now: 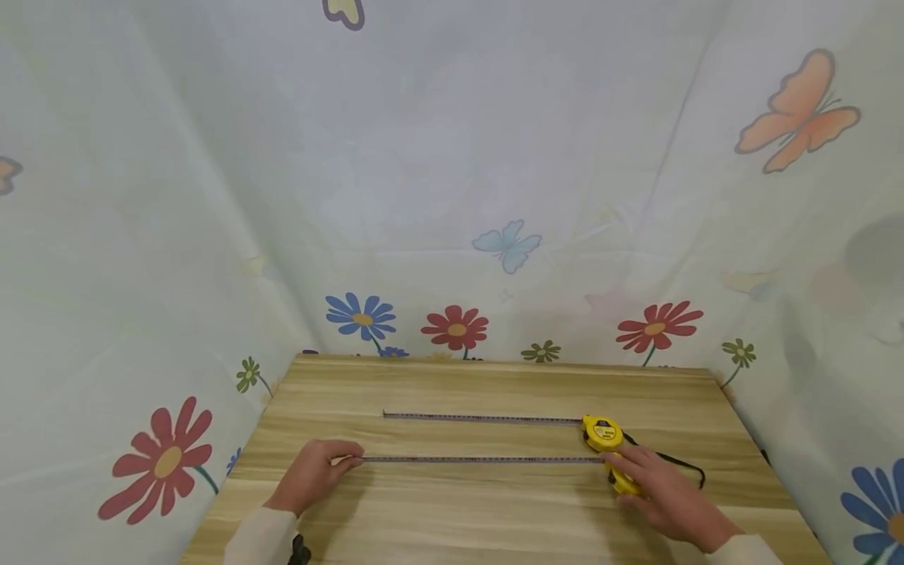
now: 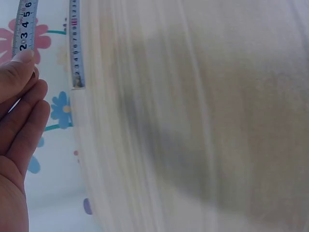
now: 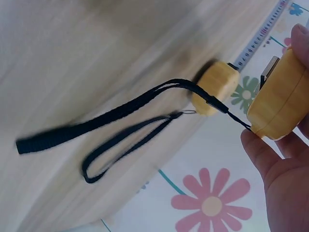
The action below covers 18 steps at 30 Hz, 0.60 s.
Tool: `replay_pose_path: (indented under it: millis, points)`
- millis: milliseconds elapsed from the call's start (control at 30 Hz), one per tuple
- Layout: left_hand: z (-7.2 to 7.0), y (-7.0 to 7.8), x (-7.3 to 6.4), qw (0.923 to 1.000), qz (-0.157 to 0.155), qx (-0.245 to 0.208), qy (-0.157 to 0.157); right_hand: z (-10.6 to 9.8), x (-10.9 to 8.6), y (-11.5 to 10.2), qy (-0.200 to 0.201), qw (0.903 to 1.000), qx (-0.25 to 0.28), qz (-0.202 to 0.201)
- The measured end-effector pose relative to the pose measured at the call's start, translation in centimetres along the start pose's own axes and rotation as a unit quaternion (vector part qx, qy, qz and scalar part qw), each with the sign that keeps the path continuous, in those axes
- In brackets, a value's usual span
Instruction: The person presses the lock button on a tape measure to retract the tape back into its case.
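Observation:
Two yellow tape measures are pulled out side by side above a wooden table. My left hand (image 1: 311,472) pinches the free end of the nearer blade (image 1: 480,460) between thumb and fingers; in the left wrist view its low numbers (image 2: 24,36) show above the thumb. At the other end my right hand (image 1: 660,490) grips the nearer yellow tape measure (image 3: 282,96), partly hiding it in the head view. Just beyond, the second tape measure (image 1: 603,432) lies on the table, its blade (image 1: 480,418) drawn out to the left, roughly parallel. No hand holds that one.
Black wrist straps (image 3: 130,106) hang from both cases and trail rightward on the wooden table (image 1: 452,518). A pale cloth (image 1: 452,157) printed with flowers and butterflies surrounds the table at the back and sides.

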State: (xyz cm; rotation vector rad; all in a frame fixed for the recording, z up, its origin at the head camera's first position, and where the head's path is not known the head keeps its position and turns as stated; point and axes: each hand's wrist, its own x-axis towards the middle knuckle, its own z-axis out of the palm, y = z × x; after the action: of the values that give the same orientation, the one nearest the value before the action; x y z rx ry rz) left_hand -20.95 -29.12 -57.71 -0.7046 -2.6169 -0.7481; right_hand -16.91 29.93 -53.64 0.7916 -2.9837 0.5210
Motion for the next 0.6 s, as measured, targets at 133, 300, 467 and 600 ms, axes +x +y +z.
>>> replay_pose_path:
  millis: [133, 300, 467, 600]
  points:
    - [-0.7, 0.5, 0.4, 0.9996, -0.013, -0.02, -0.013, -1.1, -0.4, -0.5, 0.004, 1.0, -0.004, -0.002]
    - [-1.7, 1.3, 1.0, 0.9979, -0.042, -0.033, -0.037, -2.4, -0.6, -0.6, 0.013, 0.9995, -0.025, -0.015]
    - [-2.8, 1.7, 1.5, 0.9978, -0.052, -0.025, -0.034, -3.5, -0.5, -0.7, 0.021, 0.9987, -0.035, -0.031]
    - [-3.7, 1.9, 2.0, 0.9982, -0.051, -0.023, -0.022, -4.2, -0.4, -1.0, 0.033, 0.9972, -0.05, -0.045]
